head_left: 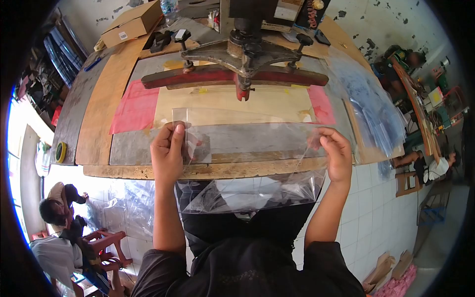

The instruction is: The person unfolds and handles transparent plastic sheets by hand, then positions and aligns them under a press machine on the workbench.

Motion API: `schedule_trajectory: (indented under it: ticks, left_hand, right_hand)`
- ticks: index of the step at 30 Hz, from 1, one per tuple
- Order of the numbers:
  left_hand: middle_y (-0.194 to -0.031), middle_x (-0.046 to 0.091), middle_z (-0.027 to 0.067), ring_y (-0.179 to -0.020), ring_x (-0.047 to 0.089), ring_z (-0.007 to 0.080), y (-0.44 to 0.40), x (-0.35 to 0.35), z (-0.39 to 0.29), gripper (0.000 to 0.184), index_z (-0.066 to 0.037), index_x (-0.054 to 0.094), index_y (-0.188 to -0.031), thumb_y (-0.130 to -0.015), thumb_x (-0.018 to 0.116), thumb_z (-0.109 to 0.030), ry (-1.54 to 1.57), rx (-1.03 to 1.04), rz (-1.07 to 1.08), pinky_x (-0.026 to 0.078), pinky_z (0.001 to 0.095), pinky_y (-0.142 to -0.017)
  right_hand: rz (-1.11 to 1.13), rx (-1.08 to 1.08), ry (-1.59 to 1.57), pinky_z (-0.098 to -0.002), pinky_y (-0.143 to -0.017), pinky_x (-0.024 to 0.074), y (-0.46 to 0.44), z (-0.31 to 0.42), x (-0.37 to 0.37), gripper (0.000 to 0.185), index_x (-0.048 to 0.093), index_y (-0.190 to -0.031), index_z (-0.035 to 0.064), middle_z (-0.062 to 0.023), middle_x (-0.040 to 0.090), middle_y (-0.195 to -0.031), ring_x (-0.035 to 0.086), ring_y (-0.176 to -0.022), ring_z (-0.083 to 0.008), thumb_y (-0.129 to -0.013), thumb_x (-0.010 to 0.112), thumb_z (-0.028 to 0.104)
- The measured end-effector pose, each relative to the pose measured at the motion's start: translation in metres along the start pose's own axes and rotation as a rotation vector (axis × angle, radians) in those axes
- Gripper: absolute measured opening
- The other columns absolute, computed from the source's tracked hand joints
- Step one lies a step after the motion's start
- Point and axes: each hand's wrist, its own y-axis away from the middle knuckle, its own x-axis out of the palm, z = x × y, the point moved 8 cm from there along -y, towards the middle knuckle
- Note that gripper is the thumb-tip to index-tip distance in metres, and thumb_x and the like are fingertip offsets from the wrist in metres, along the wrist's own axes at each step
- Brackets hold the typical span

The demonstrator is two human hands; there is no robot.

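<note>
A clear plastic sheet (247,190) spans the space between my two hands, its lower part hanging over the table's front edge. My left hand (169,146) pinches its left side, thumb on top, near a folded strip at the upper corner. On the right, my right hand (334,151) has curled fingers and thumb at the sheet's other side. Beyond the sheet, a press with a red bar (208,76) stands over a cream board (232,106) that has pink patches at both ends.
Stacked clear plastic pieces (373,109) lie at the table's right. A cardboard box (131,24) and a blue pen (92,64) are at the back left. A yellow-rimmed round object (60,152) sits at the left edge. Other people sit at both sides.
</note>
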Motion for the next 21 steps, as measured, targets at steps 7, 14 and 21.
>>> schedule_trajectory:
  ticks: [7, 14, 21]
  left_hand:
    - [-0.078, 0.076, 0.0104, -0.051, 0.053, 0.0049, 0.002, -0.001, -0.004, 0.024, -0.001, 0.063, -0.119, -0.115, 0.056, -0.023, 0.073, 0.006, -0.006, 0.04, 0.0216, -0.047]
    - [-0.089, 0.076, 0.0066, -0.055, 0.055, 0.0049, -0.001, -0.005, 0.003, 0.02, -0.002, 0.064, -0.12, -0.114, 0.058, -0.02, 0.069, 0.08, -0.023, 0.04, 0.0209, -0.049]
    - [-0.105, 0.076, 0.0038, -0.085, 0.061, 0.0058, -0.003, -0.004, -0.004, 0.014, -0.005, 0.065, -0.118, -0.114, 0.06, -0.018, -0.031, 0.13, -0.011, 0.046, 0.023, -0.075]
  right_hand:
    - [-0.062, -0.009, -0.027, -0.0295, -0.083, 0.0529, 0.01, 0.024, 0.013, 0.021, 0.073, -0.119, -0.005, -0.0081, 0.077, -0.098, 0.07, -0.093, -0.0143, -0.102, 0.073, 0.007]
    - [-0.216, -0.19, 0.251, -0.0274, -0.075, 0.0513, 0.019, 0.054, 0.011, 0.01, 0.077, -0.103, -0.0011, -0.0058, 0.076, -0.094, 0.066, -0.082, -0.0121, -0.095, 0.081, 0.003]
    - [-0.345, -0.501, 0.511, -0.0287, -0.068, 0.0525, 0.035, 0.089, 0.027, 0.015, 0.077, -0.102, -0.0009, -0.0089, 0.077, -0.094, 0.068, -0.075, -0.0168, -0.089, 0.084, -0.004]
